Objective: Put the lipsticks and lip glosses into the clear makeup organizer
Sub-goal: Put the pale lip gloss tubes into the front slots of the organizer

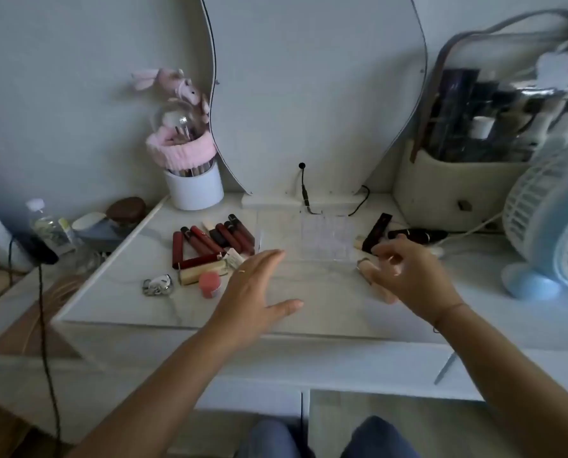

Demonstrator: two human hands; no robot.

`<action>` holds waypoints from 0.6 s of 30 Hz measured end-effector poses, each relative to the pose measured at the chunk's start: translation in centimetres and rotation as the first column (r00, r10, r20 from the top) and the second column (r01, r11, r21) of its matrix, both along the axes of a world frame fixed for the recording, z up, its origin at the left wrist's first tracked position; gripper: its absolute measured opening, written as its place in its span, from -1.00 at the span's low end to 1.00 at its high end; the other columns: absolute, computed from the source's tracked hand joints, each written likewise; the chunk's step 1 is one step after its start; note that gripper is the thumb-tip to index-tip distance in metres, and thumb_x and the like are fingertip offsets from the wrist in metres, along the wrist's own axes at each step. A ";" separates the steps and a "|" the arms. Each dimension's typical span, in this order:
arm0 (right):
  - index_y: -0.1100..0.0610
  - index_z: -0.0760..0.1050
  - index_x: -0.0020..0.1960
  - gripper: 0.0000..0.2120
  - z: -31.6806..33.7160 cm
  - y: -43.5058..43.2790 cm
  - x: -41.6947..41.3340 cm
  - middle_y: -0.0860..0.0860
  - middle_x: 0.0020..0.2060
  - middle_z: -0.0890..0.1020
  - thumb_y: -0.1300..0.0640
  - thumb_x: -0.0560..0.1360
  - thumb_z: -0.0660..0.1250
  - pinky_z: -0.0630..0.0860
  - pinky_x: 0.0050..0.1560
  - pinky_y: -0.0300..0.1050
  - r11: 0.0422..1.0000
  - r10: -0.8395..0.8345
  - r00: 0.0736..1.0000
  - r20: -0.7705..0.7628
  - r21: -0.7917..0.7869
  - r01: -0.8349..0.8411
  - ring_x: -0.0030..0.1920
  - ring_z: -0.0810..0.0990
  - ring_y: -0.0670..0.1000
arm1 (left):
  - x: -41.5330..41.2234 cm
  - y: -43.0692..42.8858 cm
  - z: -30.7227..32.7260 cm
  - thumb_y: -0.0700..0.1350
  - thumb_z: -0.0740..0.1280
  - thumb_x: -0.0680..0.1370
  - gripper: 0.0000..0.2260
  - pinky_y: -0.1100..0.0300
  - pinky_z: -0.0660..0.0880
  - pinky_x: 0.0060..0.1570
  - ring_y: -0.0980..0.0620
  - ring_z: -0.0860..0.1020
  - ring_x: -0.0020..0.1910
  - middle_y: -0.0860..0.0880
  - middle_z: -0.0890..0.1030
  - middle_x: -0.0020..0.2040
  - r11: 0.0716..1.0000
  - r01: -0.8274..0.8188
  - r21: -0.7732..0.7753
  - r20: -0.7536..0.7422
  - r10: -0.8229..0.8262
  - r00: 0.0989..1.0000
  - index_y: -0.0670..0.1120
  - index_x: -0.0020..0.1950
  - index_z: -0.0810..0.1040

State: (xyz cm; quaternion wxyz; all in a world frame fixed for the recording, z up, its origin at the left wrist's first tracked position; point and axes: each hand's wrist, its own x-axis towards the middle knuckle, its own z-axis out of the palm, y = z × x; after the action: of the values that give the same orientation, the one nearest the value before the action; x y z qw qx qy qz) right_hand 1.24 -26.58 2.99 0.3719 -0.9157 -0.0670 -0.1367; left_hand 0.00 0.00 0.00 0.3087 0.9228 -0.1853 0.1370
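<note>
The clear makeup organizer point(325, 236), a see-through grid box, stands on the white vanity top in the middle. Left of it lies a heap of several dark red lipsticks and lip glosses point(210, 242), with a cream tube point(203, 272) and a small pink pot point(210, 284) in front. More dark tubes point(418, 235) and a dark box point(377, 231) lie to its right. My left hand point(259, 292) hovers flat, fingers straight, just in front of the organizer's left side. Fingers loosely curled, my right hand point(408, 272) hovers at its right corner and holds nothing I can see.
A white brush cup point(195, 190) with a pink band stands back left. The mirror point(309, 94) rises behind. At right sit a cosmetics case point(457, 180) and a blue fan point(550, 226). A keyring point(157, 285) lies front left. A black cable point(44, 309) hangs at left.
</note>
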 end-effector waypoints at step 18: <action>0.04 0.56 0.05 -0.68 0.0 1.2 1.3 -0.08 -0.18 0.63 -0.11 0.39 0.41 0.48 -0.03 -0.19 0.997 -0.074 0.995 -0.059 0.027 0.076 -0.15 0.57 -0.08 | 3.5 -3.9 -1.0 0.16 0.21 0.53 -0.43 0.08 0.12 0.43 -0.08 0.25 0.41 -0.07 0.32 0.42 0.974 -0.101 0.202 0.112 0.079 0.991 -0.13 0.42 0.26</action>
State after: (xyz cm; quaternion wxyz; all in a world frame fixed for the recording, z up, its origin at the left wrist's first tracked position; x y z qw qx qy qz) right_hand 2.51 -25.36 3.00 0.3819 -0.9156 -0.0198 -0.1247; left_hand 3.48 -3.93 -0.97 0.1944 0.9491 -0.1723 0.1783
